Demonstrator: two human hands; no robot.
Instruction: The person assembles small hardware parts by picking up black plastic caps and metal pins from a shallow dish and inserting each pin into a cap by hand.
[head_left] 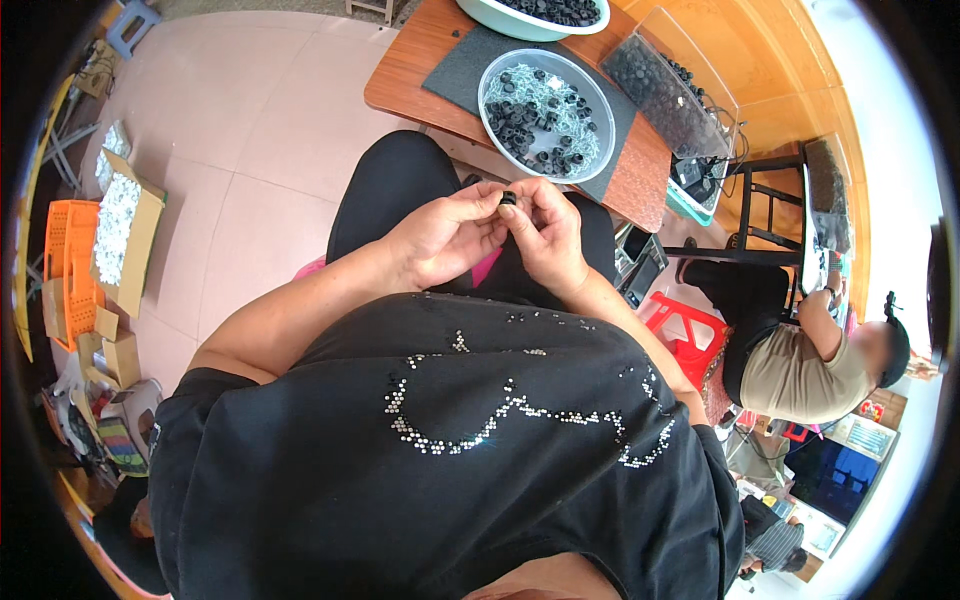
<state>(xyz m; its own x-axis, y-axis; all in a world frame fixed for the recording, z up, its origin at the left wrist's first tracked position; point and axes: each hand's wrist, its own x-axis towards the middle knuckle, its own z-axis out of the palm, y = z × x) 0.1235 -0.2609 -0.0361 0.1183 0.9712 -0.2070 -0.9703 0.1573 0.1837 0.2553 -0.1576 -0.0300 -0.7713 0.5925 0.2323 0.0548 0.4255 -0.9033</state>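
Over the lap, a small black part (507, 198) sits between both hands, near the desk (410, 80). Left hand (450, 232): fingers narrow, thumb and fingertip on the part from about 9 o'clock. Right hand (546, 232): also narrow, pinching the part from 4 o'clock, thumb pressed against it. Fine detail on the part too small to make out from where I stand.

Clock directions from the part: clear bowl (598, 95) at 1, black pieces (515, 125) and silvery-green bits (540, 92) mixed inside, bowl on a dark mat (468, 65) on the desk. Pale green basin (510, 25) at 12, farther off, more black pieces inside. Clear bin (655, 95) at 2, dark pieces in it too. Red stool (685, 330) at 4; beyond it, another person (805, 375), tan top, dark cap. Open cardboard box (145, 230), white pieces inside, at 9, well apart; orange crate (75, 225) just beside it.
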